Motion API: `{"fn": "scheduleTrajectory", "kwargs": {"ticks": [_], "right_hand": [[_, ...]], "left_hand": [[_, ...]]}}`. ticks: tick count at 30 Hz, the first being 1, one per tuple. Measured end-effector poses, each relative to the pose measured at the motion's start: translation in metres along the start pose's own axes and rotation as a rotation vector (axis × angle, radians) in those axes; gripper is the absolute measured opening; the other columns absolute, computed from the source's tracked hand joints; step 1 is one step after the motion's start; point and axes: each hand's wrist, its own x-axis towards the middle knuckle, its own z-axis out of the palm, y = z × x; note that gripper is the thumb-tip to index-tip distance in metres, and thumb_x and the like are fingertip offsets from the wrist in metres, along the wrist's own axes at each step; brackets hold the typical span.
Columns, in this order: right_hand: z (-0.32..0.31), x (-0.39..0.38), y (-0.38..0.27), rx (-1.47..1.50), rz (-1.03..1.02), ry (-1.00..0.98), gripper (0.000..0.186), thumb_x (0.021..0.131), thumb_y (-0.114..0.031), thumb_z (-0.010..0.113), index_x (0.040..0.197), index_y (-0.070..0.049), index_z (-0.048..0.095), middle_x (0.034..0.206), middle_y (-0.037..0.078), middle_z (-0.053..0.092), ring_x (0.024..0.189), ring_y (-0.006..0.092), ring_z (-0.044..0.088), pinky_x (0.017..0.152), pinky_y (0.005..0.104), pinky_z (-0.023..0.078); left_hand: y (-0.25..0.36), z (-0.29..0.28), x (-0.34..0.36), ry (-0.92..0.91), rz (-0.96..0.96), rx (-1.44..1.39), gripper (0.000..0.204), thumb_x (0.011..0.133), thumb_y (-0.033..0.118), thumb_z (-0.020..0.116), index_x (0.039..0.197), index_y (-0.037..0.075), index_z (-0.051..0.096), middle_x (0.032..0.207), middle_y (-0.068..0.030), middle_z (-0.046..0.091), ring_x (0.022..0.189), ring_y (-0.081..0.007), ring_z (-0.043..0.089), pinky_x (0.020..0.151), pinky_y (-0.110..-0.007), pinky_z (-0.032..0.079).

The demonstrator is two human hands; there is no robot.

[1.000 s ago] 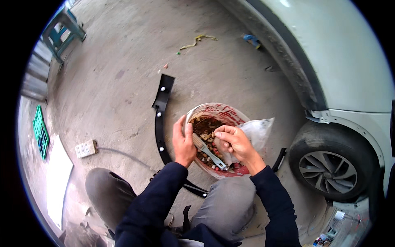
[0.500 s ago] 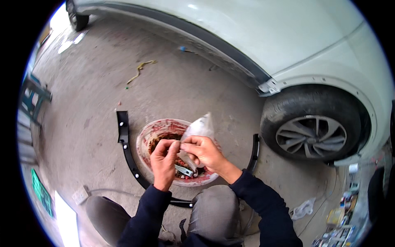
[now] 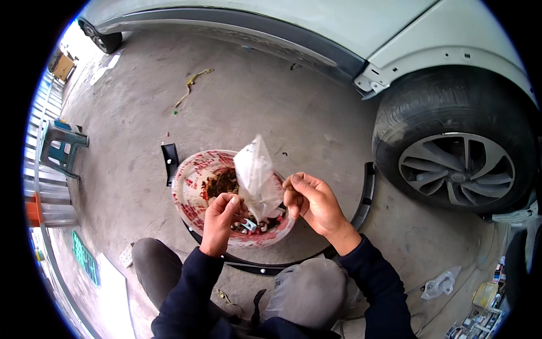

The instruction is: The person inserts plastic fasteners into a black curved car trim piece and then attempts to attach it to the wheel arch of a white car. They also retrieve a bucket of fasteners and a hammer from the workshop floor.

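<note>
A white bucket (image 3: pixel 192 172) streaked with red, dark debris inside, stands before my knees. My left hand (image 3: pixel 219 221) is closed in a pinch over its near left rim. My right hand (image 3: pixel 317 206) is at its right side, thumb pressed to curled fingers. What either pinch holds, if anything, is too small to make out. Between them, over the bucket, is a clear plastic bag (image 3: pixel 255 172); I cannot tell whether a hand touches it. A pale clip-like piece (image 3: pixel 248 225) shows below it. A black curved trim strip (image 3: pixel 367 195) with pale fasteners curves around the bucket on the floor.
A pale car with a dark sill (image 3: pixel 271 37) spans the back, its wheel (image 3: pixel 457 158) at right. A stool (image 3: pixel 63 144) stands left. On the floor lie a yellowish strip (image 3: pixel 189 87), a crumpled plastic bag (image 3: pixel 440 283) and, far right, a yellow container (image 3: pixel 484 295) among small items.
My hands, close together before, are now apart, the right having moved right. The plastic bag, formerly behind my right hand, now shows between both hands. The view has shifted.
</note>
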Motion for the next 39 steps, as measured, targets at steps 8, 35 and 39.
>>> {"fn": "scheduleTrajectory", "kwargs": {"ticks": [8, 35, 39], "right_hand": [[-0.067, -0.018, -0.018, 0.127, 0.008, 0.012, 0.027, 0.101, -0.020, 0.043, 0.116, -0.002, 0.055, 0.102, 0.017, 0.070, 0.081, 0.0219, 0.070, 0.072, 0.0325, 0.058], [0.041, 0.055, -0.039, -0.032, 0.254, -0.134, 0.015, 0.102, -0.009, 0.051, 0.116, -0.005, 0.055, 0.102, 0.016, 0.070, 0.090, 0.0244, 0.071, 0.081, 0.0374, 0.060], [0.040, 0.039, -0.038, -0.134, 0.221, -0.024, 0.013, 0.102, -0.012, 0.050, 0.113, -0.005, 0.056, 0.094, 0.014, 0.070, 0.080, 0.0216, 0.071, 0.074, 0.0345, 0.060]], "left_hand": [[-0.033, 0.015, -0.022, 0.053, 0.313, 0.894, 0.009, 0.093, 0.008, 0.064, 0.096, 0.000, 0.065, 0.082, -0.0102, 0.065, 0.072, -0.0192, 0.064, 0.066, -0.030, 0.050], [-0.045, 0.022, -0.024, 0.475, 0.529, 1.105, 0.024, 0.089, 0.022, 0.068, 0.074, 0.008, 0.056, 0.073, -0.0078, 0.056, 0.068, -0.0274, 0.062, 0.057, -0.040, 0.050], [-0.048, 0.016, -0.023, 0.459, 0.588, 1.093, 0.023, 0.088, 0.021, 0.069, 0.073, 0.009, 0.056, 0.072, -0.0070, 0.055, 0.068, -0.0257, 0.062, 0.058, -0.039, 0.051]]}}
